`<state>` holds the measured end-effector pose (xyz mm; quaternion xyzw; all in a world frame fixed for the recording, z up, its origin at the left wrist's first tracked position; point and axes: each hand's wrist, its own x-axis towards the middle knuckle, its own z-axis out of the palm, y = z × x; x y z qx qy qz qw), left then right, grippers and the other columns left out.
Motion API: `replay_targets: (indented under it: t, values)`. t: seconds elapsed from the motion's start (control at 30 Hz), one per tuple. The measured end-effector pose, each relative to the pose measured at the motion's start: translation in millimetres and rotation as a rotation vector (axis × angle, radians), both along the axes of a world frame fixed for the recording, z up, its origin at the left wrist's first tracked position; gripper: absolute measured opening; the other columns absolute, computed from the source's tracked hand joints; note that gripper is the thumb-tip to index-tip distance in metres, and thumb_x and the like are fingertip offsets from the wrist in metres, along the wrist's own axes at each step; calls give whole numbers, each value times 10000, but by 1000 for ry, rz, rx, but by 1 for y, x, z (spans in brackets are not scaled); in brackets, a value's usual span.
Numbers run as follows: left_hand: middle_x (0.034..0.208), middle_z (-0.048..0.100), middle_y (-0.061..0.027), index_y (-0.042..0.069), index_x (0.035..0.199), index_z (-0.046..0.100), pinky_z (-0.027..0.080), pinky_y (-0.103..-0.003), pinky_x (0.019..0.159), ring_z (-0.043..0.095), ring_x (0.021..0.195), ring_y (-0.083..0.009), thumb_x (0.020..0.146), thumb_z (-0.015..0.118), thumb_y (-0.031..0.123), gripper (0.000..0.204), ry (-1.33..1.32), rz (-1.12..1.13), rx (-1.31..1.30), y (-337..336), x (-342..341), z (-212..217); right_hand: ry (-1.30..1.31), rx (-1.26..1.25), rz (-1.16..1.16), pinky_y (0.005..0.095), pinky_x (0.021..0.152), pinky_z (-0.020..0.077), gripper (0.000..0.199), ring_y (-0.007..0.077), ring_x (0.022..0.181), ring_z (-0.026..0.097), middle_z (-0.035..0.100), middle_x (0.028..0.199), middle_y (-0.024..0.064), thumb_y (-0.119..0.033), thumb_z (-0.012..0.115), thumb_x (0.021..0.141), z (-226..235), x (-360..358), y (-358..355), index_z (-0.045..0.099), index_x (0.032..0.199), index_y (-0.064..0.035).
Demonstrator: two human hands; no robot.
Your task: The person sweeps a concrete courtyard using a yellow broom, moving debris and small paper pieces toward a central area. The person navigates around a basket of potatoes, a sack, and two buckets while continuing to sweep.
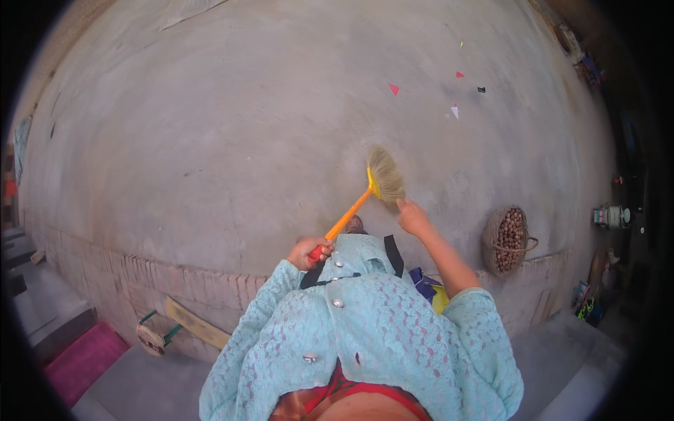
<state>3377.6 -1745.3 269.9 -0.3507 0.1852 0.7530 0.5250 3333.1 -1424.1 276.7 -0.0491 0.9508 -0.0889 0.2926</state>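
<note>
A broom [351, 212] with an orange handle, a yellow collar and a fan of pale bristles is held up in front of me. My left hand [309, 252] wraps round the handle near its red end. At the lower right edge of the bristles [386, 177], my right hand [414, 217] is closed, its fingertips pinching at the fibre tips. Exactly how many fibres lie between those fingers is too small to tell. Under the broom stretches a grey concrete floor [232, 133].
Red scraps [394, 89] and other small bits lie ahead to the right. A wicker basket [504, 241] of round brown nuts stands at my right, by a brick edging [179, 278]. A wooden plank [196, 324] and a pink mat [86, 361] are at left.
</note>
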Motion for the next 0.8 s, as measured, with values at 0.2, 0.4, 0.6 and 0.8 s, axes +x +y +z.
replay_targets:
  t: [0.2,0.4,0.6,0.8]
  values:
    - [687,478,-67,-24,864,435,404,-188,414,447,478,-73,771,486,27,117,-62,199,-89,-36,19,3,310,-162,193,383,841,376,507,279,1043,430,436,1147,128,-83,522,705,106,-83,-84,380,1186,-10]
    - [667,486,-66,-9,842,442,387,-185,402,446,478,-74,770,502,60,116,-11,380,-160,-55,40,29,598,-203,606,330,767,373,453,231,1056,427,418,1161,115,-70,488,738,148,-115,-144,396,1178,-14]
    - [744,487,-82,-7,899,421,368,-181,398,444,522,-76,787,493,98,170,115,539,-306,-73,33,66,505,-378,773,325,718,374,438,219,997,460,464,1058,96,-76,543,701,174,-115,-190,424,1118,-12]
    - [739,523,-122,19,859,438,415,-236,425,485,557,-147,804,502,147,154,111,607,-359,-58,5,83,427,-413,913,354,730,389,436,228,943,487,490,978,90,-82,620,638,174,-100,-228,451,1035,-25]
